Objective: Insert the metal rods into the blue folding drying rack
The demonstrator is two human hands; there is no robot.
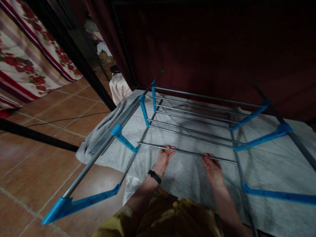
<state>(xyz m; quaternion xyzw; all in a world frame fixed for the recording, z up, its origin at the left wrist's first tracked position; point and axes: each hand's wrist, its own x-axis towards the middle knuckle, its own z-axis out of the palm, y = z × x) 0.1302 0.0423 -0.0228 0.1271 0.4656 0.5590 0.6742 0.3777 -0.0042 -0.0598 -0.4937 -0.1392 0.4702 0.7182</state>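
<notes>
A metal rack frame (195, 115) with blue plastic brackets lies on a grey-white towel (271, 164) on the floor. My left hand (164, 158) and my right hand (212, 166) both grip one loose silver rod (187, 152). The rod runs from the left blue bracket (124, 140) toward the right blue bracket (261, 138). A black band sits on my left wrist. Several rods sit fixed across the frame beyond my hands.
Brown tiled floor (49, 154) spreads to the left, with a thin cable and a black bar across it. A floral cloth (27, 56) hangs at far left. A dark red curtain (209, 42) stands behind the rack. Another blue bracket (81, 202) lies near my knee.
</notes>
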